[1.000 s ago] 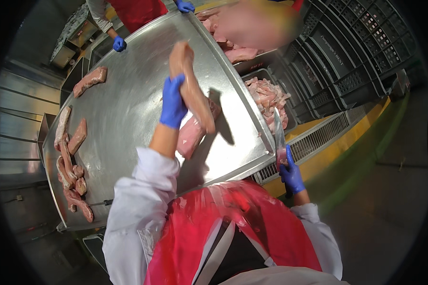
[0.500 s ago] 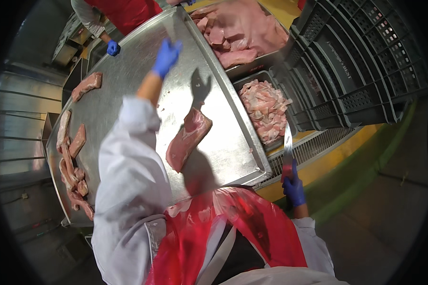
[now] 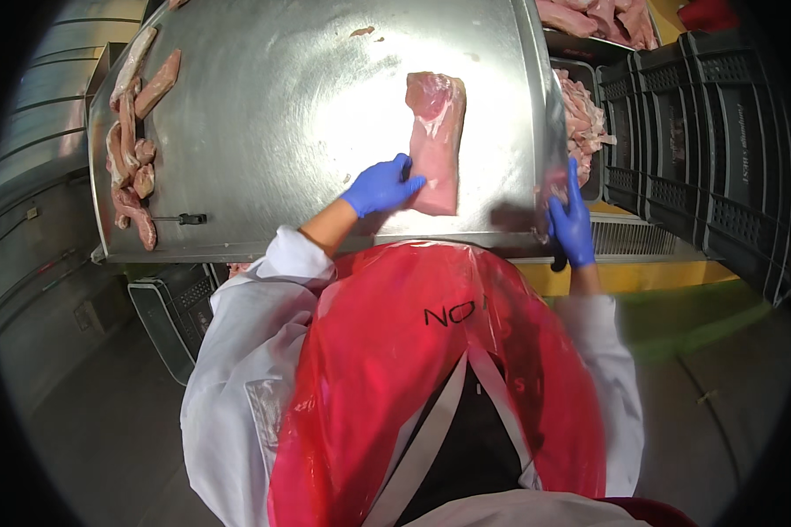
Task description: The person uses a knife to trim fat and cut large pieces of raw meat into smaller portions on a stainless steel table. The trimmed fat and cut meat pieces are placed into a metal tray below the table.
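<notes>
A slab of pink meat [image 3: 435, 149] lies lengthwise on the steel table [image 3: 281, 114]. My blue-gloved left hand [image 3: 382, 186] touches its left side near the lower end, thumb and fingers apart. At the table's right edge, my blue-gloved right hand [image 3: 569, 224] grips a knife [image 3: 554, 189], whose blade is blurred and hard to make out. Along the left edge lies a pile of several narrow meat pieces [image 3: 130, 132].
Beyond the right edge are a bin of pale trimmings [image 3: 584, 119], a tray of larger pieces [image 3: 598, 19] behind it, and stacked grey crates [image 3: 694, 132]. A grey crate [image 3: 167, 329] stands below the table's left side.
My left hand held a long strip, was raised without it half a second ago, and is now down at the slab. The slab appears straighter, and my view has shifted.
</notes>
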`<state>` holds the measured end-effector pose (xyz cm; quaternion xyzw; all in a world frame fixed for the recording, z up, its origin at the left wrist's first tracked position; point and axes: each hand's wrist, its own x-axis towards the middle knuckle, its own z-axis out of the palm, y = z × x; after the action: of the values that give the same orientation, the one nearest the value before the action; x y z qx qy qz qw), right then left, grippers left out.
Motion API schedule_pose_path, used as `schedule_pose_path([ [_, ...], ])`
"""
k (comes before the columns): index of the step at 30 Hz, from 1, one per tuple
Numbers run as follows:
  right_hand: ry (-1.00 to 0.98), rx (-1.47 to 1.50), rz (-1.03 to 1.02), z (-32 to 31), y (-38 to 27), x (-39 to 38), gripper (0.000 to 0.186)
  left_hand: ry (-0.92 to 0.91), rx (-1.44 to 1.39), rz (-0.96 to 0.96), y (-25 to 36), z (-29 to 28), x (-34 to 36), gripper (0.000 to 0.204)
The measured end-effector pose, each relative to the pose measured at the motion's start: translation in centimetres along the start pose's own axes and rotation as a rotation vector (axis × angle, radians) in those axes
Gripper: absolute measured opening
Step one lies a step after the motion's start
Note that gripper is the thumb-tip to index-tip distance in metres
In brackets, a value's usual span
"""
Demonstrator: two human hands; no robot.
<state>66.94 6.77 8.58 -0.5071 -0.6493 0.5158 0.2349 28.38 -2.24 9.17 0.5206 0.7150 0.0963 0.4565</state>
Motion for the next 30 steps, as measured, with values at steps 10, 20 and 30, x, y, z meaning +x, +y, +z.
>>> schedule_pose_path([
  [10,-0.085,0.372,0.141,5.6,-2.4,4.4,0.083,0.316,0.410,0.063,5.1,-4.4,12.3,0.061],
  [20,-0.167,0.225,0.160,9.2,-5.4,4.8,0.081,0.407,-0.115,0.089,-0.3,-4.7,11.5,0.033],
  [30,-0.272,-0.504,-0.112,15.4,-10.1,11.9,0.070,0.536,-0.472,0.300,-3.0,-2.2,12.3,0.017],
])
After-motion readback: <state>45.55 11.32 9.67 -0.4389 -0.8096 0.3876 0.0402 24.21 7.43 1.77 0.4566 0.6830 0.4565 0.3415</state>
